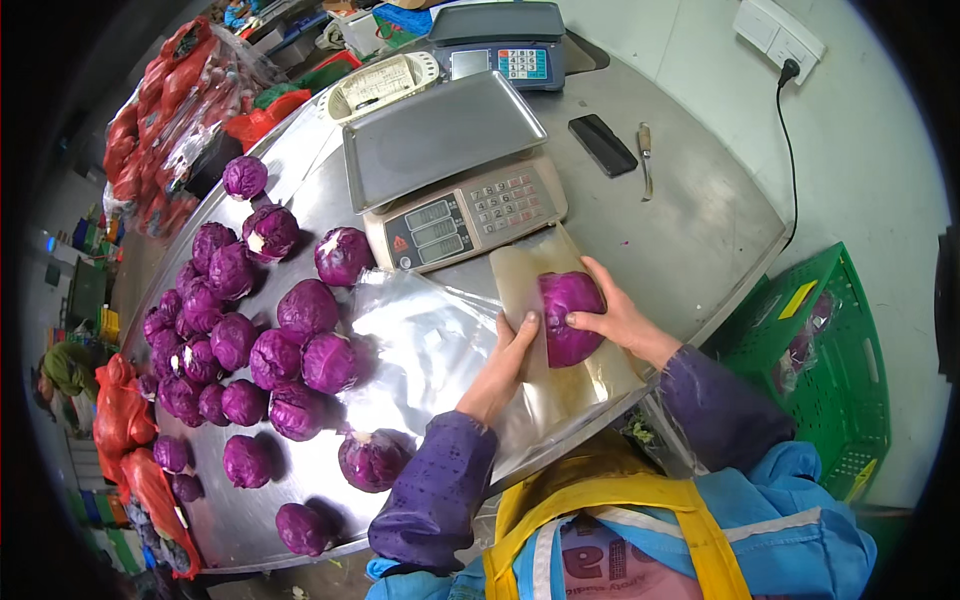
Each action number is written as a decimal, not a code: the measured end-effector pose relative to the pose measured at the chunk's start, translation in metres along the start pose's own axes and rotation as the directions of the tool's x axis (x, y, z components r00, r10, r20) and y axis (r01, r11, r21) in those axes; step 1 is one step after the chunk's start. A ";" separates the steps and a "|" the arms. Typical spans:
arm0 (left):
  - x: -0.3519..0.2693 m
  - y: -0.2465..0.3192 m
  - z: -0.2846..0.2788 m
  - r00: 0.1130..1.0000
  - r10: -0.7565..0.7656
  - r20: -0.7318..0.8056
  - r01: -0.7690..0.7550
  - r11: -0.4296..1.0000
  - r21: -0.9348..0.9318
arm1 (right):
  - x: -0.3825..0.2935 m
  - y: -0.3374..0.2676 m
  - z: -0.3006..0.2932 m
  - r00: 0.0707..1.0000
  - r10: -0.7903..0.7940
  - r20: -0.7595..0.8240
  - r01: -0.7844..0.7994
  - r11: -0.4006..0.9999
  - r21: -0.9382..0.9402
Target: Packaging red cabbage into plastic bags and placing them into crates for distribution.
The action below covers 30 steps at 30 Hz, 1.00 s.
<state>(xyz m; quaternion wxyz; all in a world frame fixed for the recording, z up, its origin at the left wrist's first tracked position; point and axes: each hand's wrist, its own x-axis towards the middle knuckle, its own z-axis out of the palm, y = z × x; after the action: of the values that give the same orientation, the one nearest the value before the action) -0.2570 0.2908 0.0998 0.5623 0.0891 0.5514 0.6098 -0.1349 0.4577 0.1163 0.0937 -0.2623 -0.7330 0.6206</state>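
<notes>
A red cabbage (571, 319) is partly inside a clear plastic bag (521, 289) near the table's front edge. My right hand (622, 319) grips the cabbage from its right side, thumb across the front. My left hand (506, 356) holds the bag's edge at the cabbage's left side, thumb and finger on the film. More flat clear bags (420, 337) lie to the left, beside many loose red cabbages (307, 309) spread over the metal table (697, 187). Beyond my hands stands a digital scale (465, 217) with a bare metal pan (446, 139).
A second scale (495, 56), a cream basket (382, 82) with papers, a black phone (602, 145) and a wooden-handled knife (645, 157) are at the back. A green crate (847, 390) with wrapped cabbages stands right of the table. Red net sacks (124, 412) line the left side.
</notes>
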 end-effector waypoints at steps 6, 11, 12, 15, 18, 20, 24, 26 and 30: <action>-0.026 0.011 0.059 0.987 0.098 -0.126 -0.121 0.974 -0.193 | -0.014 -0.041 -0.028 0.991 -0.105 0.077 0.117 0.979 -0.167; -0.038 0.014 0.099 0.972 0.122 -0.199 -0.178 0.940 -0.291 | -0.048 -0.078 -0.046 0.987 -0.149 0.062 0.161 0.917 -0.365; -0.040 0.015 0.106 0.975 0.101 -0.196 -0.163 0.929 -0.332 | -0.051 -0.081 -0.050 0.989 -0.141 0.047 0.148 0.907 -0.394; -0.046 0.000 0.120 0.983 0.048 -0.179 -0.114 0.917 -0.382 | -0.056 -0.086 -0.061 0.990 -0.101 0.099 0.136 0.869 -0.475; -0.043 -0.040 0.128 0.979 -0.012 -0.204 -0.056 0.944 -0.325 | -0.072 -0.071 -0.066 0.990 -0.017 0.142 0.091 0.842 -0.532; -0.046 -0.067 0.133 0.974 -0.062 -0.219 -0.011 0.948 -0.320 | -0.078 -0.054 -0.064 0.985 0.023 0.172 0.081 0.818 -0.569; -0.056 -0.087 0.142 0.976 -0.146 -0.161 0.078 0.927 -0.367 | -0.092 -0.054 -0.056 0.979 0.094 0.181 0.063 0.707 -0.704; -0.059 -0.081 0.129 0.987 -0.153 -0.042 0.117 0.881 -0.459 | -0.092 -0.063 -0.050 0.974 0.162 0.157 0.001 0.691 -0.723; -0.070 -0.073 0.074 0.968 -0.134 0.211 0.128 0.991 0.043 | -0.104 -0.049 -0.054 0.992 0.090 0.083 -0.005 0.706 -0.708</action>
<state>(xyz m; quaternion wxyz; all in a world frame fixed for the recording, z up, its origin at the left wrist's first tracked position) -0.1357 0.2603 0.1073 0.6560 0.1255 0.5014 0.5501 -0.0354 0.4477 0.1945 -0.0706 -0.2618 -0.9117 0.3088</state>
